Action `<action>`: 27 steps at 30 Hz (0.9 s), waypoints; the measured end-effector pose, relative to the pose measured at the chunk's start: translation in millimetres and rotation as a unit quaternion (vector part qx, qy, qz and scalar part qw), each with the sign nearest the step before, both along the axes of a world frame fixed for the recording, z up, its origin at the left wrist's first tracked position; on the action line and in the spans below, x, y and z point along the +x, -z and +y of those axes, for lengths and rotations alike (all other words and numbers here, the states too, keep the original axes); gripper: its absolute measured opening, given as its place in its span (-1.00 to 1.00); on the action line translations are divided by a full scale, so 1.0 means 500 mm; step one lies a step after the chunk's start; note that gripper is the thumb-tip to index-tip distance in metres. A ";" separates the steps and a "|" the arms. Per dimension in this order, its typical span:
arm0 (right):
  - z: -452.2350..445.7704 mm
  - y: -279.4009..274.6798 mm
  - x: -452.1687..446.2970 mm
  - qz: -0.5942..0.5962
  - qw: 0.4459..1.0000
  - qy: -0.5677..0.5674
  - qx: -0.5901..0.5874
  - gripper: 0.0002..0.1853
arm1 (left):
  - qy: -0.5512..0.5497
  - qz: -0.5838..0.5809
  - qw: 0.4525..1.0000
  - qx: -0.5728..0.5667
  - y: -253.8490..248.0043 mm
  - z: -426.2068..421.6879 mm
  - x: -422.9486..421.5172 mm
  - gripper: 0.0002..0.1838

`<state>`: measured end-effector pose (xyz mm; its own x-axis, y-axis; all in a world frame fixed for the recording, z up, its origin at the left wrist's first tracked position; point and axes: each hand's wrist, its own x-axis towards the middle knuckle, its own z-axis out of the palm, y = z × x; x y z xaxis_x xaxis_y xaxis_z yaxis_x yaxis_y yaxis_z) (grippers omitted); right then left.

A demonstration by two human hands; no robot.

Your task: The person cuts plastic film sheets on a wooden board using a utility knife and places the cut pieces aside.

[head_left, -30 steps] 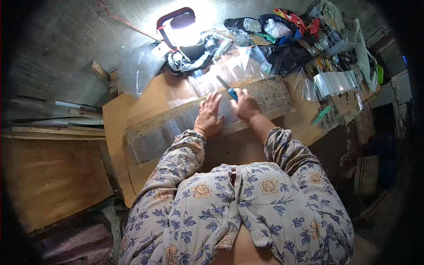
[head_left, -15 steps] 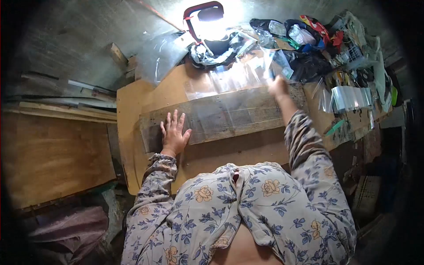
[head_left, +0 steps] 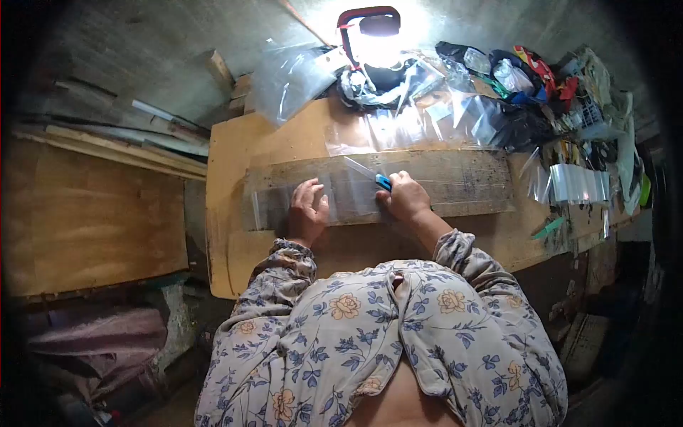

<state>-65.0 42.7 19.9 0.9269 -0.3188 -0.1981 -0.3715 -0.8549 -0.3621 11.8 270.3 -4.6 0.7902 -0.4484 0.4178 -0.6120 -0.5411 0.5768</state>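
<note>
My right hand (head_left: pixel 407 196) is closed round a blue-handled knife (head_left: pixel 383 182). Its long pale blade points up and to the left, over the worn wooden board (head_left: pixel 455 178). Clear plastic film (head_left: pixel 348 196) lies on the board between my hands. To the left, my left hand (head_left: pixel 308 212) rests with its fingertips on the film, fingers stretched and slightly bent, holding nothing.
A bright lamp (head_left: pixel 380 43) stands at the back of the wooden table (head_left: pixel 231 171). More clear plastic sheets (head_left: pixel 398 128) lie behind the board. Bags and bundles (head_left: pixel 523 128) crowd the right rear, with a roll of clear film (head_left: pixel 580 185) nearer. Wooden planks (head_left: pixel 121 153) are at left.
My right hand has come down and left with the knife, from the board's far right to its middle. The left hand has shifted slightly, its fingers more bent. The camera view has shifted.
</note>
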 end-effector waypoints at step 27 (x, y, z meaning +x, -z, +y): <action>-0.073 -0.113 -0.057 -0.234 0.798 0.000 0.556 -0.63 | 0.234 0.726 0.614 -0.206 -0.256 -0.098 0.064 -0.52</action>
<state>-93.5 6.1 76.5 0.9824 -0.1866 0.0087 0.0261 0.0913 -0.9955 43.6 221.2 123.1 0.2896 -0.8603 -0.4195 0.6750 -0.1272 0.7268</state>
